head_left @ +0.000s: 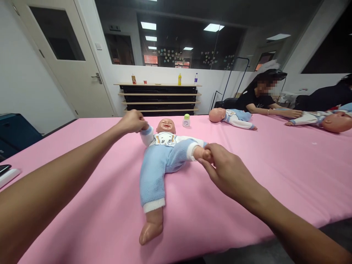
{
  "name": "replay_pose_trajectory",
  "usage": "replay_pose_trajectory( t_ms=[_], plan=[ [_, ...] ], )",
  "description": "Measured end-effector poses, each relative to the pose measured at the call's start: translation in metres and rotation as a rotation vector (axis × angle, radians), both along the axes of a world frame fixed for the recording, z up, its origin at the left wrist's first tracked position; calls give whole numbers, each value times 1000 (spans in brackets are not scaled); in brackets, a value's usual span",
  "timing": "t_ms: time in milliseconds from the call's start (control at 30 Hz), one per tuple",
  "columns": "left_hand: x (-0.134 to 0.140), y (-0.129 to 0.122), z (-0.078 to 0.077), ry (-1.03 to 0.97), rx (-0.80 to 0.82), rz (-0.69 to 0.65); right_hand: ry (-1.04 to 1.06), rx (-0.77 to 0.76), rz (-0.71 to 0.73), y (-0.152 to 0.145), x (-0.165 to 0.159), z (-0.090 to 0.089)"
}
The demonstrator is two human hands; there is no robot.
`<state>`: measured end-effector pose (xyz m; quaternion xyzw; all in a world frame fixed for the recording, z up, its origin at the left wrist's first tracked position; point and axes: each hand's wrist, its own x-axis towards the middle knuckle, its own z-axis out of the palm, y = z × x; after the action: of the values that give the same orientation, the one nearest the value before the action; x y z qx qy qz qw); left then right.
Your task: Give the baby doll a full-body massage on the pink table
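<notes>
A baby doll (156, 157) in a blue and white outfit with an animal face on the chest lies on its back on the pink-covered table (104, 205). Its head points away from me. My left hand (133, 121) is closed around the doll's hand, at the raised arm on the left side. With my right hand (224, 165) I grip the doll's foot on the right side, and that leg is bent outward. The other leg stretches toward me, its bare foot near the table's front edge. Beyond the doll's head stands a small bottle (186, 121) with a green cap.
Farther right lie a second doll (232, 118) and a third doll (330, 119). A person (264, 95) in dark clothes sits there, hands on the third doll. A white object (9, 177) rests at the left edge. Behind the table is a shelf (159, 94) with bottles.
</notes>
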<state>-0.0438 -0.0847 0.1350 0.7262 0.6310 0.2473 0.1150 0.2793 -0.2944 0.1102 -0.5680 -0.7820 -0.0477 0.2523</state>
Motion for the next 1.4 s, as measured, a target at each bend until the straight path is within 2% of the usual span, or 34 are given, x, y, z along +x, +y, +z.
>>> replay_pose_trajectory(
  t_ms=[67, 133, 200, 267, 333, 400, 467, 533, 600, 700, 800, 900, 1000, 1067, 1133, 1200, 1267, 1333, 1400],
  plan=[
    [44, -4, 4, 75, -10, -108, -71, -42, 3, 21, -22, 6],
    [81, -7, -4, 161, 15, -243, -133, -90, 50, 40, -45, 0],
    [104, -9, -17, 194, 94, -334, -178, -128, 109, 55, -62, -14],
    [110, -9, -26, 216, 124, -350, -182, -136, 130, 63, -71, -26],
    [101, -7, -27, 234, 91, -312, -137, -127, 125, 65, -70, -31],
    [80, -2, -21, 210, 59, -247, -73, -122, 109, 57, -59, -30],
    [52, 5, -15, 136, 64, -152, -23, -109, 83, 41, -42, -28],
    [20, 12, -15, 75, 99, -24, 20, -100, 49, 17, -21, -29],
    [-10, 18, -26, 78, 120, 100, 59, -119, 7, -10, -2, -37],
    [-44, 21, -57, 123, 61, 198, 70, -220, -52, -40, 16, -62],
    [-60, 20, -87, 128, 9, 261, 80, -324, -85, -54, 18, -91],
    [-67, 18, -99, 116, 4, 286, 93, -360, -116, -55, 13, -110],
    [-68, 17, -89, 104, -18, 269, 98, -369, -134, -54, 14, -108],
    [-63, 17, -72, 92, -16, 259, 96, -318, -132, -52, 19, -95],
    [-49, 17, -48, 84, 22, 228, 84, -202, -119, -45, 23, -72],
    [-24, 17, -24, 87, 87, 161, 47, -79, -91, -31, 21, -47],
    [12, 14, -6, 90, 121, 60, -23, -14, -55, -11, 10, -25],
    [51, 9, -1, 98, 87, -61, -117, -20, -20, 12, -9, -13],
    [86, 3, -9, 118, 33, -217, -208, -67, 29, 32, -33, -12]
  ],
)
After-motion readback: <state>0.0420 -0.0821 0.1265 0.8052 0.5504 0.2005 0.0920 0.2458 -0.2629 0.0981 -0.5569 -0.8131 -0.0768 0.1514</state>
